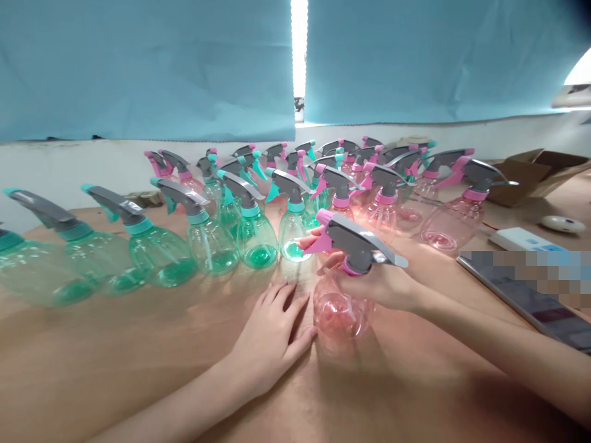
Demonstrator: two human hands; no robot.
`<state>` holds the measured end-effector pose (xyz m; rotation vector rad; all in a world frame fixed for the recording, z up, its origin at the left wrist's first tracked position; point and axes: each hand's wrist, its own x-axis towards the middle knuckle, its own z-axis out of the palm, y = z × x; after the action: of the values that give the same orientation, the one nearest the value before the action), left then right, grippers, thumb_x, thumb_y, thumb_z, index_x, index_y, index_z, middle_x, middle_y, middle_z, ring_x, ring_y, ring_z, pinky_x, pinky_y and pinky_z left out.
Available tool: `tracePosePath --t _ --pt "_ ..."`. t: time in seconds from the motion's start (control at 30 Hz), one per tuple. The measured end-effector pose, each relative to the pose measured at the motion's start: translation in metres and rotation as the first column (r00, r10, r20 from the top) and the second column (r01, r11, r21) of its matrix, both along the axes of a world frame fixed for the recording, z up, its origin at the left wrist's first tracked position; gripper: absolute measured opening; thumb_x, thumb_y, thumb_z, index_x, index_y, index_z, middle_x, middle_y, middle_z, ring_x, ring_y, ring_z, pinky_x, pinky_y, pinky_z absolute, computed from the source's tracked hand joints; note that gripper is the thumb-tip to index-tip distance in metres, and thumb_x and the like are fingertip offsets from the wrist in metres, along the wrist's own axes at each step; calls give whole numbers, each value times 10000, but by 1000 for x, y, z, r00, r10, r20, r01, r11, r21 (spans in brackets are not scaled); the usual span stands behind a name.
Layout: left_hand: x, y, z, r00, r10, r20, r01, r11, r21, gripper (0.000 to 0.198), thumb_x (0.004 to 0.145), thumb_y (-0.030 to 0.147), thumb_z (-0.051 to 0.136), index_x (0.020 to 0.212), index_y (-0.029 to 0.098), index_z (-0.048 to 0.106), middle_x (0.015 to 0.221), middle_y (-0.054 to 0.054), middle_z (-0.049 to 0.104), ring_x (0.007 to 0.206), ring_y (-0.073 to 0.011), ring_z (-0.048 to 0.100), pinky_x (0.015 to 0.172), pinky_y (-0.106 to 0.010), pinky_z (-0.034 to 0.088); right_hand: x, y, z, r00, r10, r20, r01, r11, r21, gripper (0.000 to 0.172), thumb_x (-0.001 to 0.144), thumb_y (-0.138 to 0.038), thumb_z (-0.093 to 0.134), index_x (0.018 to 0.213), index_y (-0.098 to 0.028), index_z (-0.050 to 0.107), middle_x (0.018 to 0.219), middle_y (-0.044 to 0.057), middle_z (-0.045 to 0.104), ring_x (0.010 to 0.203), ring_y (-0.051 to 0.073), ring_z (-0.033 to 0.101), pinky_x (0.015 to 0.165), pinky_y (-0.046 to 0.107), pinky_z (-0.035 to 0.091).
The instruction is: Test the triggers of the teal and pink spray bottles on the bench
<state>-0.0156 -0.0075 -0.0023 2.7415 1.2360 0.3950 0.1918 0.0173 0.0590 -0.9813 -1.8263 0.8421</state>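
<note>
A pink spray bottle [340, 311] with a grey and pink trigger head stands on the wooden table [115, 369] in front of me. My right hand [373, 283] grips its neck, one finger by the pink trigger. My left hand [272, 338] lies flat on the table just left of the bottle, thumb near its base, fingers spread and holding nothing.
Several green spray bottles [253, 237] stand in rows at the left and middle, several pink ones [450, 218] at the right. A cardboard box [535, 172], a white object [561, 223] and a flat tablet-like device [530, 295] lie at the right. Blue cloth [138, 61] hangs behind.
</note>
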Motion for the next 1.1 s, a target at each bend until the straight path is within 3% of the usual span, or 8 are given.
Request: tracePosePath --t 0.3,0.43,0.63,0.77,0.87,0.93,1.0,1.1 --pt "-1 -1 1 1000 2 4 -2 1000 -3 389 932 383 529 1252 167 577 1359 -169 513 1282 -363 427 1035 -566 368 2 2 -10 999 35 -14 -36 997 -70 173 718 -95 542 770 -248 602 666 -18 606 695 181 613 643 339 517" --pt "0 -1 1 1000 10 0 -10 1000 -1 405 934 389 523 1269 166 566 1361 -168 512 1281 -354 427 1031 -556 376 0 -2 -1 997 31 -66 -35 997 -71 133 686 -118 546 742 -239 556 689 -22 575 679 150 575 646 311 507" --pt "0 -1 2 1000 13 16 -13 1000 2 413 931 382 520 1279 163 565 1354 -164 523 1265 -353 444 1019 -549 392 -4 -8 13 994 5 -113 -9 999 -35 114 639 -139 499 644 -238 443 604 -46 417 533 104 402 499 254 402" --pt "0 -1 2 1000 15 -12 -15 1000 -5 449 934 393 516 1310 150 547 1372 -177 504 1282 -354 429 1033 -554 377 -3 -8 14 990 24 -137 -32 998 -58 165 641 -141 516 757 -258 515 652 -33 445 550 122 419 490 270 392" --pt "0 0 2 999 18 -30 -18 1000 -10 453 933 398 514 1308 147 551 1388 -183 489 1286 -365 424 1030 -570 373 -3 -8 15 987 50 -155 -61 996 -68 318 645 -144 526 934 -274 560 694 -34 456 498 95 326 440 256 354" --pt "-1 0 1 1000 18 -16 -18 1000 -4 449 928 397 519 1299 148 558 1386 -182 494 1280 -372 429 1025 -577 378 -3 -7 15 986 46 -160 -59 996 -73 333 638 -152 524 946 -274 562 686 -40 454 483 87 295 423 249 342" --pt "-1 0 1 1000 16 -1 -16 1000 3 446 923 390 526 1297 150 559 1380 -178 502 1277 -373 433 1026 -573 380 -2 -6 15 988 36 -149 -46 997 -65 266 628 -158 523 868 -268 563 657 -41 459 487 94 339 432 249 361" --pt "-1 0 1 1000 16 -6 -16 1000 6 449 924 392 526 1303 153 556 1377 -175 505 1280 -371 431 1029 -571 378 1 -5 11 994 16 -107 -22 998 -57 230 615 -160 524 812 -268 574 664 -26 529 574 139 507 495 265 442"
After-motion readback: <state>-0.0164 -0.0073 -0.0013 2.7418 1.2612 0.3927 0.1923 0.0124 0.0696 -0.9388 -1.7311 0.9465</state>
